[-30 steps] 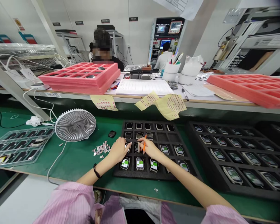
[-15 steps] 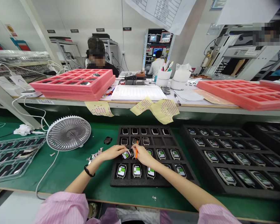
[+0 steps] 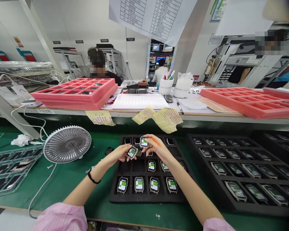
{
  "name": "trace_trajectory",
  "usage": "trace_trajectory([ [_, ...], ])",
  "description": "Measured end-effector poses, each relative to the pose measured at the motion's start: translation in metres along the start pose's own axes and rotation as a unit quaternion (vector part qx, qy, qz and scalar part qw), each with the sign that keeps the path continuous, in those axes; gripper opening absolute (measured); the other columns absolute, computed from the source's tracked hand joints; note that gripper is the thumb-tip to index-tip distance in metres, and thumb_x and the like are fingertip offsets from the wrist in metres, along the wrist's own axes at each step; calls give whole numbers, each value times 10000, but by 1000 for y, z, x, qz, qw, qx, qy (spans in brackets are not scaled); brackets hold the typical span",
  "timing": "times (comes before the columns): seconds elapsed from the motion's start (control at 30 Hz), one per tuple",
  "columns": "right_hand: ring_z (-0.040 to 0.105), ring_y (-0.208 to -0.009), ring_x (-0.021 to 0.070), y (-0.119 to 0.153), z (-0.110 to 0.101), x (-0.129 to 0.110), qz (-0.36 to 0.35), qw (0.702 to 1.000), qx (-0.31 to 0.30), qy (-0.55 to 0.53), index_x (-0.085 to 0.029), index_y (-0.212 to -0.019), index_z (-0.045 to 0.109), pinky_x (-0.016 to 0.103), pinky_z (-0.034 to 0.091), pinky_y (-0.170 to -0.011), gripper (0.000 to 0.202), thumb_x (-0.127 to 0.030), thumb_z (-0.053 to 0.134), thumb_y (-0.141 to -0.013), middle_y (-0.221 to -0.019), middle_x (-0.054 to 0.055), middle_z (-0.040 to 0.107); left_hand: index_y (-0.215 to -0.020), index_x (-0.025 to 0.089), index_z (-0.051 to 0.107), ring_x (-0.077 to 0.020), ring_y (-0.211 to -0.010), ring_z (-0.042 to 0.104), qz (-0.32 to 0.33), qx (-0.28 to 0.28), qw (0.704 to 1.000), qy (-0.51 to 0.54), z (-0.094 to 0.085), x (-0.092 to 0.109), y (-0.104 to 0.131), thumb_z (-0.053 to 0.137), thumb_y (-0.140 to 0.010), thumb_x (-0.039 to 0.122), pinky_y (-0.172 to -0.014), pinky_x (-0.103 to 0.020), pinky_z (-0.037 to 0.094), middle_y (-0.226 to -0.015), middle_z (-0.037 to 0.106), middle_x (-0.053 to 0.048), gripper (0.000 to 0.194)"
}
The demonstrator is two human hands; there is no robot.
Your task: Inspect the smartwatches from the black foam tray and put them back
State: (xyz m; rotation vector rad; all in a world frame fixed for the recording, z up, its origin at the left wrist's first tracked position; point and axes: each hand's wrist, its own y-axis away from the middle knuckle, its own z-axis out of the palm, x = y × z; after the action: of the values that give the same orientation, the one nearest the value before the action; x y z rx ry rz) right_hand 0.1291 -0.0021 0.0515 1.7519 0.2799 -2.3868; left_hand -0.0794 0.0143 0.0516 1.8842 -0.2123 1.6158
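My left hand (image 3: 121, 153) grips a smartwatch case (image 3: 132, 152), tilted, its lit screen green and white. In my right hand (image 3: 157, 147) is a second lit smartwatch case (image 3: 144, 141), pinched by its edge, along with a slim orange tool (image 3: 156, 140) lying across the fingers. Both watches are raised over a black foam tray (image 3: 144, 199). Several more watch cases sit in its pockets, such as the lit one (image 3: 154, 185) in the front row. Dark-screened ones lie in the back rows, partly hidden by my hands.
To the right stands another black foam tray (image 3: 221, 199) full of watches. A white fan (image 3: 67, 144) and a clear tray (image 3: 12, 170) of dark parts are at left. Pink foam trays (image 3: 74, 102) rest on the shelf ahead. Co-workers sit beyond it.
Both hands have lifted a watch each out of adjacent pockets in the tray's second row from the front. The orange tool has swung from upright to slanting across my right hand.
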Motion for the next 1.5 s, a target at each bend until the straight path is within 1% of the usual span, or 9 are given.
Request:
trace_trajectory([
  [0.13, 670, -647, 152, 1, -12, -13, -21, 1000, 12, 0, -196, -1016, 544, 233, 544, -477, 351, -342, 699, -737, -848, 7, 609, -1135, 194, 497, -85, -512, 535, 60, -15, 996, 68, 18, 29, 1, 537, -825, 495, -384, -144, 212, -771, 677, -48, 434],
  [0.23, 663, -683, 142, 3, -19, -19, -29, 999, 12, 20, -212, -1028, 548, 243, 558, -513, 360, -315, 714, -725, -948, 22, 602, -1167, 197, 507, -111, -621, 606, 110, -24, 991, 66, 27, 42, 4, 594, -819, 441, -402, -143, 324, -838, 651, -45, 434],
  [0.33, 662, -701, 139, 4, -25, -23, -37, 999, 3, 40, -218, -1054, 539, 258, 570, -540, 368, -305, 708, -738, -1018, 35, 592, -1203, 209, 480, -151, -731, 653, 142, -27, 988, 45, 31, 45, 4, 649, -794, 404, -413, -142, 402, -938, 637, -59, 484],
  [0.47, 670, -719, 144, 4, -29, -23, -43, 996, -20, 69, -223, -1092, 522, 281, 587, -580, 369, -294, 687, -769, -1004, 31, 590, -1216, 213, 435, -182, -792, 671, 163, -30, 986, 31, 30, 39, 0, 710, -751, 349, -406, -137, 455, -1016, 615, -82, 557],
  [0.67, 672, -718, 147, 5, -24, -24, -27, 993, -42, 109, -216, -1090, 512, 280, 594, -553, 398, -296, 706, -751, -1061, 48, 585, -1158, 208, 482, -149, -709, 662, 172, 0, 985, 17, 28, 39, 3, 608, -831, 401, -373, -118, 441, -921, 622, -54, 400],
  [0.83, 676, -697, 143, 6, -22, -23, -22, 991, -50, 124, -210, -1099, 517, 270, 596, -514, 384, -322, 685, -772, -1113, 67, 585, -1128, 202, 503, -149, -692, 667, 171, 30, 985, 19, 28, 44, 8, 554, -863, 422, -365, -117, 424, -897, 620, -47, 348],
  [1.1, 656, -562, 130, 7, -19, -22, -26, 993, -8, 118, -186, -1024, 563, 232, 547, -438, 266, -402, 551, -869, -790, -2, 594, -1144, 199, 491, -146, -688, 659, 181, 29, 983, 12, 29, 41, 6, 579, -840, 423, -375, -134, 421, -915, 626, -52, 388],
  [1.37, 669, -672, 130, 10, -16, -24, -20, 993, -55, 106, -225, -1108, 539, 250, 573, -502, 302, -315, 617, -830, -1109, 53, 585, -1109, 186, 489, -99, -627, 614, 206, 50, 977, -1, 31, 37, 3, 655, -797, 405, -361, -116, 373, -949, 622, -48, 416],
  [1.5, 666, -678, 124, 11, -16, -24, -18, 992, -56, 110, -229, -1121, 532, 255, 580, -523, 309, -313, 610, -834, -1163, 62, 571, -1114, 181, 493, -85, -580, 597, 199, 55, 978, 14, 32, 38, 4, 621, -820, 418, -347, -117, 355, -937, 624, -47, 398],
])
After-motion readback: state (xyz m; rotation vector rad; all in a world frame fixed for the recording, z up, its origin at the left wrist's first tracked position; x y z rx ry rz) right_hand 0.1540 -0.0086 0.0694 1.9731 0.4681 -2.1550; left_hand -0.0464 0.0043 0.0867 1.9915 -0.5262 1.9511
